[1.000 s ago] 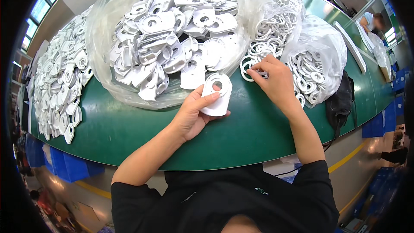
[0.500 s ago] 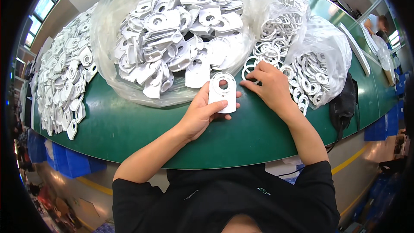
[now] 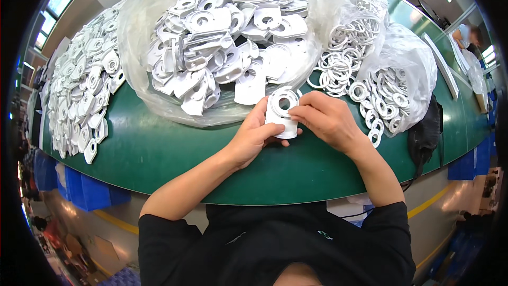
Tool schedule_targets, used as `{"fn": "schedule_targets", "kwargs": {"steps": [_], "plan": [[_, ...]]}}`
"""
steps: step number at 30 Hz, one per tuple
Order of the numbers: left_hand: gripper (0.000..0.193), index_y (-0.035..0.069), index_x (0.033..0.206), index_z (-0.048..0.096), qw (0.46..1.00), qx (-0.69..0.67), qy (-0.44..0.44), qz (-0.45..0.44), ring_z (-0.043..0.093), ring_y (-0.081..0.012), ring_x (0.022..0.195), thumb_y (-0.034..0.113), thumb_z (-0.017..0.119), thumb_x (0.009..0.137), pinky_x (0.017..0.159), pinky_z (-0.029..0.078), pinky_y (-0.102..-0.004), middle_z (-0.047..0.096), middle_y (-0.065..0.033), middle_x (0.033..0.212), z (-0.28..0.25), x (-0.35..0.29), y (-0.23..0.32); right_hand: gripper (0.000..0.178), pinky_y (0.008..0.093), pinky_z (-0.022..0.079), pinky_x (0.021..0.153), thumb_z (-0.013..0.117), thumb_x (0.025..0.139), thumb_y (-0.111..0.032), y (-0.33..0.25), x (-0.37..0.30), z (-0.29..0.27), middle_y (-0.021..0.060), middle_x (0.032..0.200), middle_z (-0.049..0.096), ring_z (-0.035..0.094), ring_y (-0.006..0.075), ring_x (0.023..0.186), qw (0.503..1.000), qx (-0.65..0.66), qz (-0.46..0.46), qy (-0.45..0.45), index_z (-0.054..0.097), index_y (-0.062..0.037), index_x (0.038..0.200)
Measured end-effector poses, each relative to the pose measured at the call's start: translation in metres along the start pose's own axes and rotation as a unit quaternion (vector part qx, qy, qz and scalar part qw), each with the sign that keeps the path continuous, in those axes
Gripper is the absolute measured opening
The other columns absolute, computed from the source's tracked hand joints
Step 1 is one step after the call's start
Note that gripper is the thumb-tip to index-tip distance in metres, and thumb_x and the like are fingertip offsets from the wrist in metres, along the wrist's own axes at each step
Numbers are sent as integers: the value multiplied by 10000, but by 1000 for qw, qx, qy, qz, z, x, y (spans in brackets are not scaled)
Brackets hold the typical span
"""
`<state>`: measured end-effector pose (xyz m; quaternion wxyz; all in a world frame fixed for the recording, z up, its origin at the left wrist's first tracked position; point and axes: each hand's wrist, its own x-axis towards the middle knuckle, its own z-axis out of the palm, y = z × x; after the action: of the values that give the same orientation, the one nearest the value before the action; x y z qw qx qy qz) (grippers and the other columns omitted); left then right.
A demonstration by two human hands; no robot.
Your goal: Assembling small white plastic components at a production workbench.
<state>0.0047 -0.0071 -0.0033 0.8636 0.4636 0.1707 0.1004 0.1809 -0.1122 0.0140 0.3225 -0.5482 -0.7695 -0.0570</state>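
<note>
White flat plastic plate with a rounded far end and one round hole (image 3: pixel 280 124), a single piece, is raised above the near middle of the table. One bare left hand (image 3: pixel 253 135) grips it, thumb pressed on its face and fingers curled beneath. One bare right hand (image 3: pixel 329 122) has its thumb and fingertips drawn together against the plate beside the hole; a thin white curved edge shows next to them, but I cannot tell whether they pinch a separate piece.

Both hands are over one green tabletop (image 3: pixel 238 188). Near its right edge lies one black mesh pouch (image 3: pixel 425 137). Just beyond are two heaps of white plastic rings, too overlapped to count: a right heap (image 3: pixel 391 100), partly under a clear plastic bag (image 3: pixel 418 63), and a farther heap (image 3: pixel 346 47).

Two heaps of similar white plates also lie there, likewise uncountable: one along the left (image 3: pixel 82 92), and one at the far centre (image 3: pixel 222 32) in a large clear bag (image 3: pixel 135 26). At far right lie one long white bar (image 3: pixel 440 66) and, beyond it, one other person (image 3: pixel 468 34).
</note>
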Motion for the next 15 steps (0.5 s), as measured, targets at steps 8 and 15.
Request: {"fn": "schedule_targets", "kwargs": {"steps": [8,15], "plan": [[389,53,1331,319,999,-34,-3,-5,642,-206,968,129,429,966,674,529,-286,568,-114,1152,-4,0,-5,250,298,495,566,639,685,-39,-2,4,-3,36,849,565,598,200,718,998,-41,-38,-32,635,-80,932],[370,40,1313,340,1000,25,-5,1,660,-197,921,144,451,976,601,505,-248,582,-99,1133,-2,-2,-4,283,301,501,592,640,668,-41,0,3,-6,32,866,568,592,203,738,997,-19,-52,-60,634,-79,949]]}}
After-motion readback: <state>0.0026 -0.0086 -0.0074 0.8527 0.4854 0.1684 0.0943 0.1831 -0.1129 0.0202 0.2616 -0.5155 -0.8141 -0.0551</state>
